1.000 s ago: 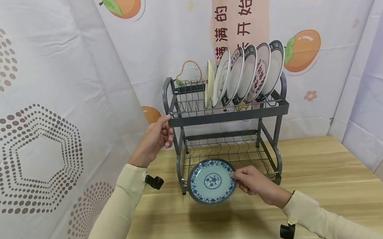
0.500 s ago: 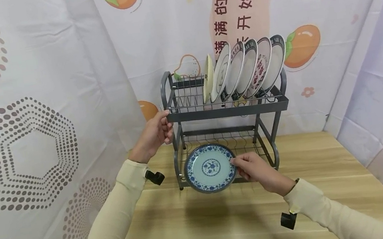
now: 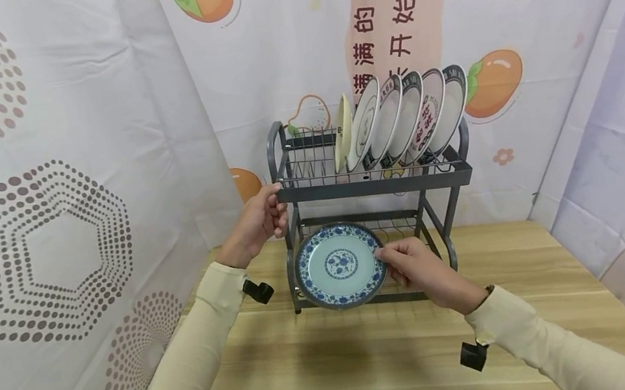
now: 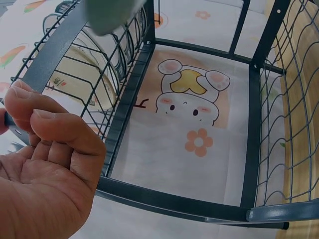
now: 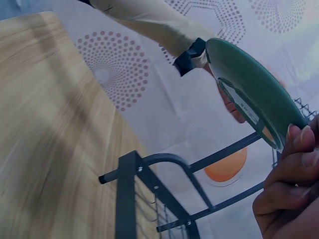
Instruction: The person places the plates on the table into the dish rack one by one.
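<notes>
My right hand [image 3: 420, 273] pinches the right rim of a blue-and-white patterned plate [image 3: 341, 265]. The plate is held up in front of the dish rack's lower tier, its decorated face toward the head camera. From the right wrist view, the plate's plain green underside [image 5: 254, 89] shows, with the right fingers [image 5: 294, 174] curled at its edge. At the upper tier's front left corner, my left hand [image 3: 259, 222] grips the dark grey dish rack [image 3: 373, 185]. Its curled fingers [image 4: 65, 129] show in the left wrist view beside the rack's bar.
Several plates [image 3: 409, 116] stand on edge in the upper tier, toward its right side; a yellowish one [image 3: 342, 135] is leftmost. The lower wire tier [image 3: 394, 227] is partly behind the held plate. The rack stands on a wooden table [image 3: 335, 363] before a printed curtain [image 3: 279, 34].
My right hand has raised the plate, bringing it from the rack's lower front edge up before the lower tier. The left hand keeps its hold on the rack corner.
</notes>
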`<action>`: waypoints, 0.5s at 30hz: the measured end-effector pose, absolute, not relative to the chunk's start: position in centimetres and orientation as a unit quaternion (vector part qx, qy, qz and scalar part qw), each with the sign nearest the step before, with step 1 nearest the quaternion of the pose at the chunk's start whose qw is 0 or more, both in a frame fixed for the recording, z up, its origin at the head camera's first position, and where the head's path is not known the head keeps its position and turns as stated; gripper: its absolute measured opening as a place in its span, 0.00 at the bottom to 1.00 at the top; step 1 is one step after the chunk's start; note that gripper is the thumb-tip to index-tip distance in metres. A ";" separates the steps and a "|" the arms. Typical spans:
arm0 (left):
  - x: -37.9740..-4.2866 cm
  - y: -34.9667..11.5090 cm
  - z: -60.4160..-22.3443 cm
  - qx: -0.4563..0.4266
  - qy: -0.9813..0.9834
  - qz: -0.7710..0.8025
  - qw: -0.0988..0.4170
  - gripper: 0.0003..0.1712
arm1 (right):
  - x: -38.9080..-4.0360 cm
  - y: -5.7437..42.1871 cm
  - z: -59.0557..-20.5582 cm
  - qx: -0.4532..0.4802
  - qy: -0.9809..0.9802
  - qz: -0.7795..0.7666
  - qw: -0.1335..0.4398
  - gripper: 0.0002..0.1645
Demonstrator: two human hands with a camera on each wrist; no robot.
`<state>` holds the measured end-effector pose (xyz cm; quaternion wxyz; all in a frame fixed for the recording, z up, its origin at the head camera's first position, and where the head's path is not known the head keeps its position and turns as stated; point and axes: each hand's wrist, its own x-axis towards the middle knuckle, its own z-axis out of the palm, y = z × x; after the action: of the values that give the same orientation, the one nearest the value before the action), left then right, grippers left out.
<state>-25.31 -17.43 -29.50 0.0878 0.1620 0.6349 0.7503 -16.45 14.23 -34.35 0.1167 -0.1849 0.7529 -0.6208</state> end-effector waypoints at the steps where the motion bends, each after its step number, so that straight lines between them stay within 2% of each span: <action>1: -25.3 -17.4 -29.5 0.160 0.635 0.751 0.088 0.27 | -16.4 14.1 -34.1 -0.185 0.755 -0.619 0.112 0.23; 15: -25.1 -17.3 -29.4 0.143 0.654 0.738 0.084 0.27 | -16.4 13.6 -30.4 -0.203 0.765 -0.608 0.063 0.23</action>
<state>-25.09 -17.31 -29.37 0.0835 0.1432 0.6536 0.7385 -16.39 13.57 -30.38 0.0634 -0.2027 0.7649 -0.6082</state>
